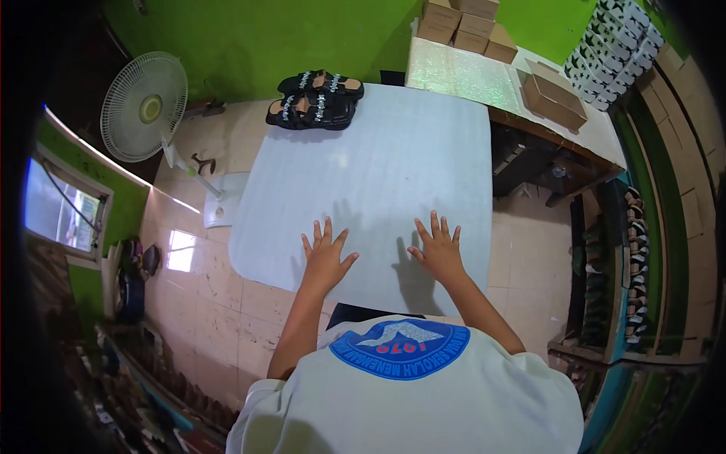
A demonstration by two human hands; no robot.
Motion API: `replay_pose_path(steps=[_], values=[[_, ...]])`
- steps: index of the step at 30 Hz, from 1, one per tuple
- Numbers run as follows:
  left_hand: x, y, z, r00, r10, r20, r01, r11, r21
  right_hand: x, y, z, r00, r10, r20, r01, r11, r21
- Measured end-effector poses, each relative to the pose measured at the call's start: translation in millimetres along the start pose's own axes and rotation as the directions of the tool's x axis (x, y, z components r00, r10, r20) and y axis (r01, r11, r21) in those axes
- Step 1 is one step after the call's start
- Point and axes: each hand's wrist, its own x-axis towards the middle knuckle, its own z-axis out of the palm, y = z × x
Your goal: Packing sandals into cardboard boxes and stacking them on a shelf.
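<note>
Fingers: all spread apart, flat on the white tabletop (393,144), gripping nothing.
Left hand (326,259): palm down near the tabletop's near edge, left of centre.
Right hand (438,252): palm down near the same edge, just beside the left.
Sandals (315,100): 2 black pairs at the far left corner, well apart from both hands.
Fan (144,107): white, on the floor beyond the left edge.

Plain brown cardboard boxes (463,21) stand stacked at the far end of the workroom, two flat ones (553,92) lying on the side bench beside a black-and-white patterned stack of boxes (616,47) against the green wall.
</note>
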Motion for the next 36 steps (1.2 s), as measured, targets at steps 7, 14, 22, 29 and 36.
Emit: replay_pose_path(steps=[7, 14, 22, 29, 36], values=[[50.4, -67.2, -28.2, 0.997, -0.059, 0.041, 0.061, 0.997, -0.052, 78.7, -34.7, -9.8, 0.998, -0.052, 0.044, 0.051, 0.998, 0.028], [169.4, -170.8, -76.4, 0.988, 0.016, -0.152, 0.000, 0.995, 0.100, 207.4, -61.3, -12.7, 0.993, -0.018, 0.116, 0.018, 1.000, 0.004], [298.0, -227.4, -128.0, 0.978, -0.052, -0.201, 0.092, 0.976, 0.197, 341.6, -85.8, -16.5, 0.998, 0.033, -0.051, -0.037, 0.996, -0.086], [346.1, -247.1, -149.0, 0.999, -0.017, -0.029, 0.026, 0.942, 0.334, 375.2, -91.7, -24.2, 0.996, -0.090, 0.012, 0.089, 0.952, -0.293], [354.3, -253.6, -146.8, 0.999, 0.049, 0.017, -0.052, 0.951, 0.306, 373.9, -88.4, -18.9, 0.990, -0.120, -0.078, 0.104, 0.976, -0.191]])
